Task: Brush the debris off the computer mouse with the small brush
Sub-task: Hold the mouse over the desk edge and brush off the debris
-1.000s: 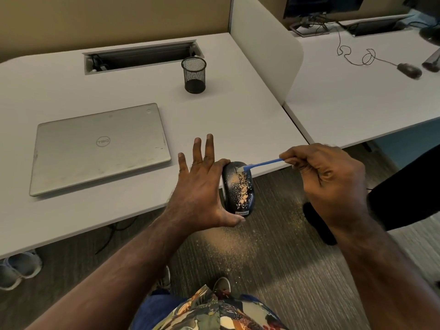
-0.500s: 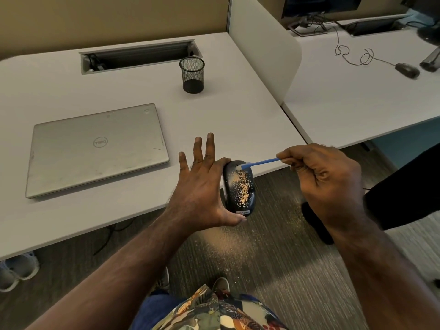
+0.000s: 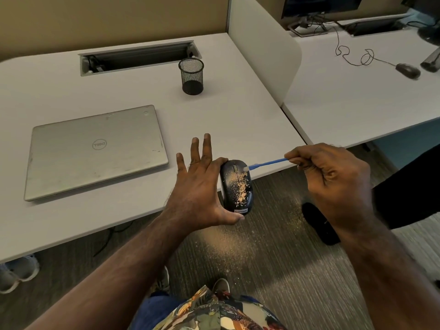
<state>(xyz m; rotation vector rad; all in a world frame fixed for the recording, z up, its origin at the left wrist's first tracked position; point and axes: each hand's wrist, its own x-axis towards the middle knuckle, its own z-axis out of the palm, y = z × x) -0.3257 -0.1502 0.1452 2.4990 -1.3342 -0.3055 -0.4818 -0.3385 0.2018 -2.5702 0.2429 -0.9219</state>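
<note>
The left hand (image 3: pixel 202 191) still pinches the mouse (image 3: pixel 236 185) between thumb and forefinger, other fingers (image 3: pixel 206 148) splayed, out past the desk (image 3: pixel 214 120) edge. The right hand (image 3: pixel 333 172) stays closed on the blue brush (image 3: pixel 269 162). Over the last second its tip has barely shifted, resting by the wheel, and the tan debris (image 3: pixel 241 186) looks unchanged, so I judge the next stroke is just starting
</note>
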